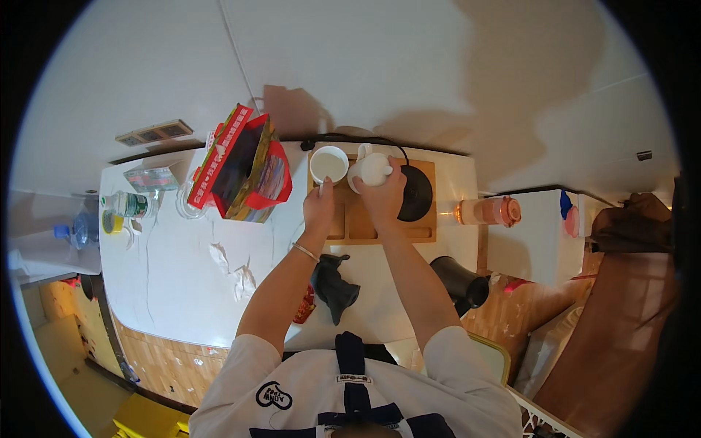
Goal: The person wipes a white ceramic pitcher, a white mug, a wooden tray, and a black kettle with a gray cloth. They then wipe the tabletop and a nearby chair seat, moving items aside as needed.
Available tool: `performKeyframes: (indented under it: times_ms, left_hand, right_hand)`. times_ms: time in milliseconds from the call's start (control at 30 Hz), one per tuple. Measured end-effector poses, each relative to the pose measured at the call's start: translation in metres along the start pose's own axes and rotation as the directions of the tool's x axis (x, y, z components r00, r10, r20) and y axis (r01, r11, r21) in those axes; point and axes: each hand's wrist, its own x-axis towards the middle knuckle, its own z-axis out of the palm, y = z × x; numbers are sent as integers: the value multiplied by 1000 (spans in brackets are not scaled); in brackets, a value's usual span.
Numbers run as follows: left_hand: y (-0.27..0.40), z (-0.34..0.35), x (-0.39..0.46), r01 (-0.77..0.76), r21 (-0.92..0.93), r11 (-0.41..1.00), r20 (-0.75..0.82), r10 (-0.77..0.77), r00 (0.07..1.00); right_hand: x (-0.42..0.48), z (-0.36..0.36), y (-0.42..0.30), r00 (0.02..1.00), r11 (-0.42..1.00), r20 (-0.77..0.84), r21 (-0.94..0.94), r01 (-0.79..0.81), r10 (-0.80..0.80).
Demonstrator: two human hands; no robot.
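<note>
My left hand (319,208) grips the handle of a white cup (328,164), whose pale inside faces up. Beside it, my right hand (380,200) is closed around a white teapot (374,168) that looks ceramic. The teapot's far side has a looped part, and my fingers hide some of its near side. Cup and teapot are over a wooden tea tray (361,222) with recessed compartments. On the tray's right part lies a round black kettle base (416,192) with a cord running back. A dark grey cloth (335,287) lies crumpled between my forearms.
To the left stand a red gift bag (246,169), a plastic bottle (131,205) and crumpled tissues (241,279) on the white table (181,284). A black kettle (459,282) is by the right front edge. Farther right is a pinkish lidded jug (487,211). A red packet (305,307) lies near my left forearm.
</note>
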Motion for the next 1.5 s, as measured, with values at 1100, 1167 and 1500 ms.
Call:
performKeyframes:
  times_ms: [1100,1167,1500]
  left_hand:
    - [-39,16,-34,-239,52,970,-114,243,963]
    - [-9,13,-56,-207,-89,974,157,219,963]
    - [-24,30,-22,-199,-21,980,352,193,916]
  right_hand:
    - [55,-85,26,380,491,646,-9,871,-663]
    - [64,-87,26,295,435,682,38,900,-669]
    - [88,-60,15,125,340,745,143,929,-655]
